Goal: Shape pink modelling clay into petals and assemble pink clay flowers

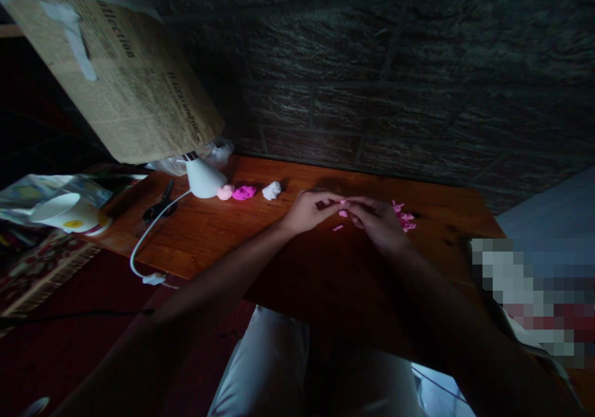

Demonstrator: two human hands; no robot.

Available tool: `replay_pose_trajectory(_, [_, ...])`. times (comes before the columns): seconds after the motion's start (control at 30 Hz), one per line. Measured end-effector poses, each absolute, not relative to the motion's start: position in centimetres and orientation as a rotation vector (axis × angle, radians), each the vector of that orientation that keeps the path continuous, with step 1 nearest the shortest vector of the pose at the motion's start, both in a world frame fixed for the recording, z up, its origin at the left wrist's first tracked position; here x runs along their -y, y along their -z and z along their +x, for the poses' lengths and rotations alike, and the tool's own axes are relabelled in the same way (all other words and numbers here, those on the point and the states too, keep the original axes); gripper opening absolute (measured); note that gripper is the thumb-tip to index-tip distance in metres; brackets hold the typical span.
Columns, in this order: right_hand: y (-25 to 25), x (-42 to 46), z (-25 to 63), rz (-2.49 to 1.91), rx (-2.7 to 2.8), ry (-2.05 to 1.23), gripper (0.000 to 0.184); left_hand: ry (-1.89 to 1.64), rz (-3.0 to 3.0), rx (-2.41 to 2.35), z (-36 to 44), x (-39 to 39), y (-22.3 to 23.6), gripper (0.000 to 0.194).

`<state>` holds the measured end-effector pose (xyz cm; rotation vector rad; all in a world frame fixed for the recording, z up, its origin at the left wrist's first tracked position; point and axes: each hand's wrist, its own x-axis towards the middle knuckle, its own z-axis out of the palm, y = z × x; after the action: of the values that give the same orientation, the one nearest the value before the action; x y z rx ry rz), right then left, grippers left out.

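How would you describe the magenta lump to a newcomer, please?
Find the newspaper-print lampshade, then the white lamp base below. To its right, the magenta lump lies between a pale pink lump and a white lump, the most vivid of the three.

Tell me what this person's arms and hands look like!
The left hand and right hand have no gloves on. The left arm and right arm show no sleeves, watch or bracelet. It's too dim to tell about rings.

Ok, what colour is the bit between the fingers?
The bit between the fingers is pink, best seen in the head view.
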<state>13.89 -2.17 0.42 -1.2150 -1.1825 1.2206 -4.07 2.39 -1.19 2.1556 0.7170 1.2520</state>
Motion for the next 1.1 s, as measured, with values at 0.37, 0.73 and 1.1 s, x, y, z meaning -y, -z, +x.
replay_pose_trajectory(0.37, [-0.80,2.31,13.78,-1.232,1.146,-1.253,0.038,-1.298,2.225,-0.645,-4.21,-2.46,1.00,0.017])
replay_pose_trajectory(0.73, [-0.55,2.14,14.12,-1.197,1.249,-1.285,0.041,-1.229,2.136,-0.656,-4.09,-2.86,1.64,0.026])
replay_pose_trajectory(1.1, [-0.69,2.28,13.93,-1.154,1.308,-1.154,0.051,-0.811,2.364,-0.588,-4.45,-2.40,1.13,0.018])
